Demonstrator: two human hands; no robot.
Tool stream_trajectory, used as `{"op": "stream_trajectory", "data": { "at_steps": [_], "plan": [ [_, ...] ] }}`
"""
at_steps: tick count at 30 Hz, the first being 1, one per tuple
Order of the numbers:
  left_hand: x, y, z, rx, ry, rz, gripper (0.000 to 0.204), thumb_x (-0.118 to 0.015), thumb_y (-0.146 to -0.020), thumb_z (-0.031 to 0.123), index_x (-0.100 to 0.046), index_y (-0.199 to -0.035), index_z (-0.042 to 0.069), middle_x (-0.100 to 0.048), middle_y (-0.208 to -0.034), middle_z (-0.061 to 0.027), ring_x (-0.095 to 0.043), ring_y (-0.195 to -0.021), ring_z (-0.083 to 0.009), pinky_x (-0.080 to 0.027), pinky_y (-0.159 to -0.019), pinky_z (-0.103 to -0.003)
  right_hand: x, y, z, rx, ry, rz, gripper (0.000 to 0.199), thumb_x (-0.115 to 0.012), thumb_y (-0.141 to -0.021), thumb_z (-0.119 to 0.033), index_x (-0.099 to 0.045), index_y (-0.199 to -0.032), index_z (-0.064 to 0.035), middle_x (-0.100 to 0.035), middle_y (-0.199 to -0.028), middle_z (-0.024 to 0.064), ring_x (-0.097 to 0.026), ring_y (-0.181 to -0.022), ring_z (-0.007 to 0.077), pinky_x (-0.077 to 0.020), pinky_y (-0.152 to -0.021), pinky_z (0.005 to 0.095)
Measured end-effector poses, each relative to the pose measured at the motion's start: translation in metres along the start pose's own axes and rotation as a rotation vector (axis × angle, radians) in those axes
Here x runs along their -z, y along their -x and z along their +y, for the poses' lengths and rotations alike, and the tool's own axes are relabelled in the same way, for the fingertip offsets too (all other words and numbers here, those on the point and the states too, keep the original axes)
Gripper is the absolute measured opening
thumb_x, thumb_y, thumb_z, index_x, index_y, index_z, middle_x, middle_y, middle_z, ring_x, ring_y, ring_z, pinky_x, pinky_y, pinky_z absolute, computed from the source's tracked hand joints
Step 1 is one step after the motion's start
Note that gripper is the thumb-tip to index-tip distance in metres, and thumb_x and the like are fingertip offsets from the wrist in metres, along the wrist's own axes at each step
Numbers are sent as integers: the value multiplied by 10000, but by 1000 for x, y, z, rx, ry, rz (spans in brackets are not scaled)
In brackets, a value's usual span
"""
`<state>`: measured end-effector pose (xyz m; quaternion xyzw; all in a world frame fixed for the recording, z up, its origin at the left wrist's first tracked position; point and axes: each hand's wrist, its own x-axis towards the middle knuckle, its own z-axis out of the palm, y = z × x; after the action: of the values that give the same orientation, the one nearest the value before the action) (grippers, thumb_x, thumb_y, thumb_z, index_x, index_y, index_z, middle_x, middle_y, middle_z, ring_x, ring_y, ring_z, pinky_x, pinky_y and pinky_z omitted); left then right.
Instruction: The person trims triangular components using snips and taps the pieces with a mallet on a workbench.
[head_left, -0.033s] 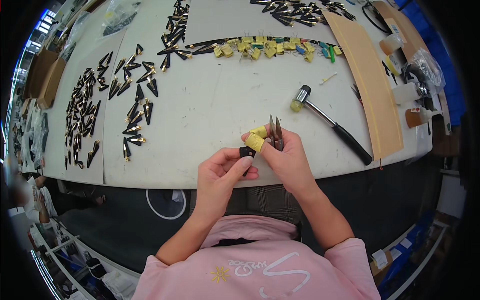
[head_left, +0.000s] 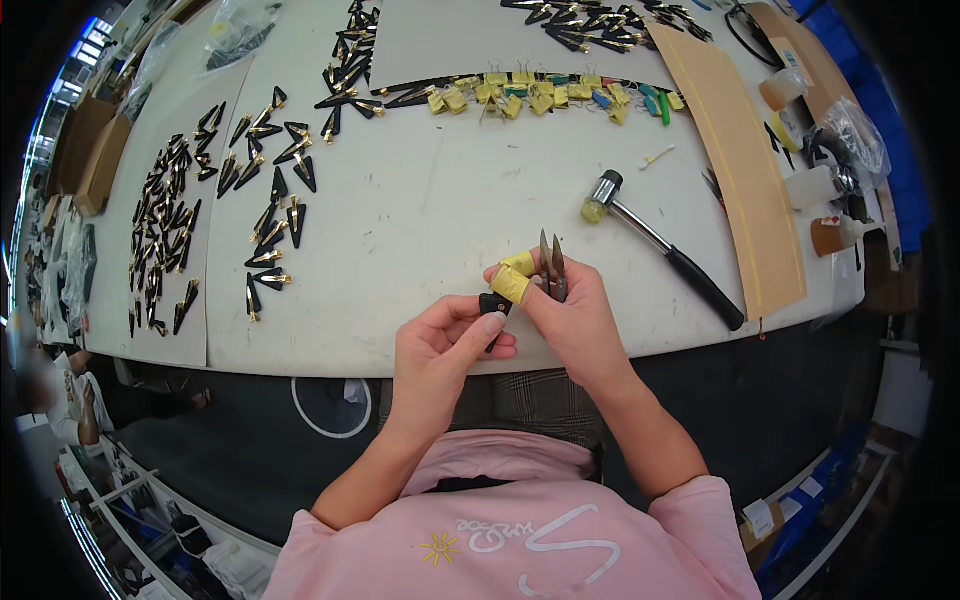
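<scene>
Head view: small black piece (head_left: 492, 303), pinched between my left hand (head_left: 440, 345) thumb and forefinger and my right hand (head_left: 570, 320), just above the near tabletop (head_left: 420, 230) edge. My right grip also closes on grey snips (head_left: 552, 266), blades up; two fingertips wear yellow tape (head_left: 512, 283). Piece looks light, stiff, easily dropped; best held by its flat sides. Hammer (head_left: 655, 245) lies right. Against the earlier frame, nothing has shifted.

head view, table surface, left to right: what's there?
cardboard boxes → dense batch of black pointed pieces → looser group of black pointed pieces → left hand → small black piece → right hand → mallet → long tan strip → glue bottles
</scene>
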<state>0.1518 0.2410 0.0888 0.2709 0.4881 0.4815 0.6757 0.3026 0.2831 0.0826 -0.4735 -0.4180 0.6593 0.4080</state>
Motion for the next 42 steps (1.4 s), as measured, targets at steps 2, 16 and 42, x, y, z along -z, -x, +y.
{"op": "stream_trajectory", "data": {
  "at_steps": [2, 16, 42],
  "plan": [
    [-1, 1, -3, -13, 15, 12, 123, -623, -894, 47, -616, -993, -27, -656, -866, -89, -660, -729, -153, -559, -705, -278, -3, 0, 3, 11, -32, 11, 153, -629, -909, -128, -660, -992, -3, -666, -875, 12, -569, -771, 39, -460, -708, 215],
    [8, -2, 7, 62, -33, -138, 129, -614, -911, 48, -603, -1003, -42, -662, -939, -103, -668, -825, -160, -567, -749, -295, -7, 5, -5, -39, -113, 10, 122, -648, -887, -112, -646, -925, 5, -625, -756, -5, -546, -673, 18, -445, -612, 198],
    [8, -6, 7, 35, -66, -164, 175, -594, -935, 92, -570, -1042, -45, -663, -919, -116, -661, -819, -152, -558, -748, -272, -4, 4, -11, -117, -62, -18, 150, -618, -891, -104, -654, -979, 12, -624, -806, -23, -524, -729, 23, -441, -662, 212]
  ]
}}
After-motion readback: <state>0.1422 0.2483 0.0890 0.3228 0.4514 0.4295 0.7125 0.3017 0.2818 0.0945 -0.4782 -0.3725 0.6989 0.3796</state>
